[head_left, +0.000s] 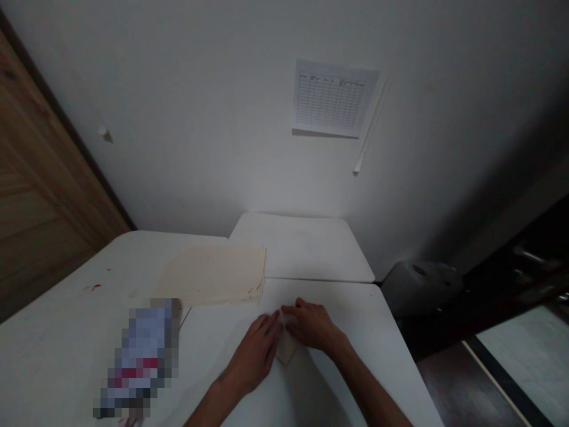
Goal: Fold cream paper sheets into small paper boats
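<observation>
Both hands meet over a small pale folded sheet [287, 347] on the white table. The sheet narrows to a point on the side toward me, and much of it is covered by fingers. From the left, my left hand [258, 353] is closed on its edge. My right hand [313, 325] pinches the far right part, fingers bent and close to the left fingertips. Beyond them to the left lies a stack of thin cream sheets [217, 273] with uneven edges; it looks like the same material, though I cannot tell what it is.
White tables [306, 246] stand against the wall. A pixelated blue, white and red item [142, 344] lies at left, its kind hidden. A printed chart [333, 101] hangs on the wall. A grey container [420, 287] is beyond the right table edge, and a wooden door [44, 154] at left.
</observation>
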`<state>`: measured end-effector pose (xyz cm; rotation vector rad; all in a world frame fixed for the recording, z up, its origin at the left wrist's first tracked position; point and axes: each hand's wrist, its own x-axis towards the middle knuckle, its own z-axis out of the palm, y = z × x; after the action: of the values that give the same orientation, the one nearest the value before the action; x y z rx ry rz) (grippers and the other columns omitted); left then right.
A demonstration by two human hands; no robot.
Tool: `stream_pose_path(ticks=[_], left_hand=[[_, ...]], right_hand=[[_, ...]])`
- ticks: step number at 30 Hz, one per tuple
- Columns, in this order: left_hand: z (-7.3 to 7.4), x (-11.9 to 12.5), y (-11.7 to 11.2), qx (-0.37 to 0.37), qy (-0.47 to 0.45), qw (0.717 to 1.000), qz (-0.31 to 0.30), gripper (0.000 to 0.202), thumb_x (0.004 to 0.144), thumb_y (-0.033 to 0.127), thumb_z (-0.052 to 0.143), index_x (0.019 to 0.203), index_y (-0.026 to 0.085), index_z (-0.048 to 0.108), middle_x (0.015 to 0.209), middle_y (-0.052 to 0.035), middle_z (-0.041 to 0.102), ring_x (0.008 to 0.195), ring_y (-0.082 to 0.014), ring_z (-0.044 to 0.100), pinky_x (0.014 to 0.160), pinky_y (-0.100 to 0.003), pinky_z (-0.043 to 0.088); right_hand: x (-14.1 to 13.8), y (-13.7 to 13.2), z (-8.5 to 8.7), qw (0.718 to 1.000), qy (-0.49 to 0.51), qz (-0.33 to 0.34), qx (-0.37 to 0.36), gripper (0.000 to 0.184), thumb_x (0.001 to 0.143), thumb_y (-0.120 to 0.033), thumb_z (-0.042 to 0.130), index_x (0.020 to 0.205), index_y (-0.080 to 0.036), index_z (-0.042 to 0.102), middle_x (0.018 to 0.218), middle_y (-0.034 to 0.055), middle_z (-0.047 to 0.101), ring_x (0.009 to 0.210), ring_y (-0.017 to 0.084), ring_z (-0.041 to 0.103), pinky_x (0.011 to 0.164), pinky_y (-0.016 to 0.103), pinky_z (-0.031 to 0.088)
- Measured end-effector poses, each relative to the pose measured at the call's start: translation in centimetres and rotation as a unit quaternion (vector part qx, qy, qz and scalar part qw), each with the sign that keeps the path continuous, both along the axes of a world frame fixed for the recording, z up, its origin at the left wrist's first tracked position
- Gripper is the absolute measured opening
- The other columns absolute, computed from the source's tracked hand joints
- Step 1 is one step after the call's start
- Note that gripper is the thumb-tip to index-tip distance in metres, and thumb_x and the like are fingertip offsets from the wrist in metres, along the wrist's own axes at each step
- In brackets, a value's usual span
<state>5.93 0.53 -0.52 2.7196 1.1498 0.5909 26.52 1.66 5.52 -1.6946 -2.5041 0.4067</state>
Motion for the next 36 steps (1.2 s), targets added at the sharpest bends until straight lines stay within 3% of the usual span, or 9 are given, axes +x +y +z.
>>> stream_pose_path(ticks=[4, 10, 22, 36], left_hand=[[0.4, -0.4, 0.0, -0.011, -0.022, 1.0, -0.013, 0.036, 0.092, 0.014, 0.042, 0.126, 0.022, 0.052, 0.146, -0.0059, 0.041, 0.129, -0.0276, 0.041, 0.104, -0.051, 0.041], [1.2, -0.2, -0.1, -0.022, -0.032, 0.999, -0.012, 0.037, 0.091, 0.012, 0.042, 0.125, 0.023, 0.053, 0.145, -0.0054, 0.041, 0.128, -0.0266, 0.041, 0.105, -0.05, 0.041], [-0.2, -0.2, 0.0, 0.007, 0.001, 1.0, 0.001, 0.035, 0.093, 0.018, 0.044, 0.127, 0.019, 0.051, 0.142, -0.0089, 0.045, 0.127, -0.0284, 0.042, 0.103, -0.049, 0.042], [0.6, 0.5, -0.1, 0.018, 0.025, 0.999, 0.016, 0.038, 0.085, 0.013, 0.044, 0.12, 0.02, 0.055, 0.143, -0.008, 0.045, 0.118, -0.0301, 0.049, 0.098, -0.052, 0.04]], right_hand=[[0.3, 0.0, 0.0, 0.999, 0.024, 0.011, -0.019, 0.079, 0.067, -0.065, 0.068, 0.136, -0.033, 0.044, 0.117, 0.0075, 0.055, 0.104, 0.028, 0.057, 0.088, 0.039, 0.042], [0.4, -0.3, 0.0, 0.999, 0.032, 0.009, -0.037, 0.104, 0.05, -0.07, 0.075, 0.139, -0.03, 0.04, 0.123, 0.0108, 0.051, 0.11, 0.032, 0.052, 0.091, 0.043, 0.041], [0.2, -0.3, -0.3, 0.999, 0.013, 0.014, -0.043, 0.111, 0.048, -0.069, 0.076, 0.143, -0.03, 0.034, 0.131, 0.0136, 0.047, 0.118, 0.035, 0.046, 0.097, 0.048, 0.037], [0.0, -0.2, -0.3, 0.999, -0.006, 0.004, -0.047, 0.115, 0.046, -0.072, 0.076, 0.144, -0.031, 0.032, 0.134, 0.0164, 0.045, 0.122, 0.038, 0.043, 0.096, 0.051, 0.035]])
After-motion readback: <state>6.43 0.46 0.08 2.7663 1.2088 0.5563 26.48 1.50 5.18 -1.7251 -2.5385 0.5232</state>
